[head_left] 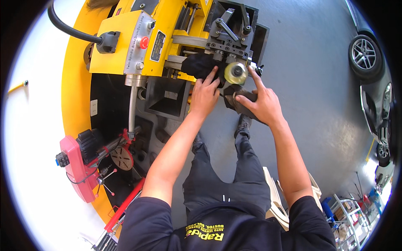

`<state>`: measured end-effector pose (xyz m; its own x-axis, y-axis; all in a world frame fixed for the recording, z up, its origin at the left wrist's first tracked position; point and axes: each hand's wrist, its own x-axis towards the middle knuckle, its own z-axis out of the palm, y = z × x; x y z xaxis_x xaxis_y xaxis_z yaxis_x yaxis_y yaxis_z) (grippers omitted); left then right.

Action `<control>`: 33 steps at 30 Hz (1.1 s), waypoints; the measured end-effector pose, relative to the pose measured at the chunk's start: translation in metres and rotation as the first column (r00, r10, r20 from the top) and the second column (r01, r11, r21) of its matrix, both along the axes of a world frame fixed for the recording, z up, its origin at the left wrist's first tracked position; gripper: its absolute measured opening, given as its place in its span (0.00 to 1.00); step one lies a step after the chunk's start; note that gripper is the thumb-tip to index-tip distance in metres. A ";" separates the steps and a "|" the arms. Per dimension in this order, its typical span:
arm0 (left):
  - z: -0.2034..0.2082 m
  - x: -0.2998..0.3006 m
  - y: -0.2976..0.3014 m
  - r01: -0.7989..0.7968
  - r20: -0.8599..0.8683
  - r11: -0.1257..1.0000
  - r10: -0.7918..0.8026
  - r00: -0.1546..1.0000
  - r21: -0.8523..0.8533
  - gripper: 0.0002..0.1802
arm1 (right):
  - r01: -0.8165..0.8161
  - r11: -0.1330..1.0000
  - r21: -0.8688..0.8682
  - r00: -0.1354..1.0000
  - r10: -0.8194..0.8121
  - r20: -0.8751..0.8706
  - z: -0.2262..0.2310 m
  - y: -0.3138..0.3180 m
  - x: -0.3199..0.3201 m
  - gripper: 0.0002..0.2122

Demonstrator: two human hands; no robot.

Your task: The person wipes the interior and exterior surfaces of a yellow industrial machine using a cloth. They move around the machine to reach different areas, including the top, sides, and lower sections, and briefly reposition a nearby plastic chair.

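Observation:
My left hand [205, 97] reaches to a bunched black cloth [197, 67] at the near side of the yellow brake lathe [159, 25]. Its fingers press into the cloth, the index stretched forward. To the right, my right hand [266, 102] grips a dark grey cloth [240, 104] between thumb and fingers, its index pointing up past a round, translucent yellow knob [235, 73] with a dark centre. The knob sits between my hands, below the black tool holder [228, 42]. Whether the two cloths are one piece is hidden.
A red stop button [144, 42] sits on the lathe's control box [115, 46]. A dark metal tray [165, 98] lies under the machine. At left stands a red drill press [79, 167]. Parked cars [377, 96] line the right, and beige chair parts [274, 196] are behind me.

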<state>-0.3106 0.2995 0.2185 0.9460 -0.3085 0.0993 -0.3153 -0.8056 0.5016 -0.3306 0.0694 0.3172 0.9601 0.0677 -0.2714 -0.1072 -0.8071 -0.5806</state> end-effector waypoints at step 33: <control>0.065 -0.004 0.021 -0.152 -0.356 0.526 -0.312 0.881 -0.837 0.36 | 0.073 0.936 0.344 0.997 -0.060 -0.049 -0.034 0.041 0.015 0.26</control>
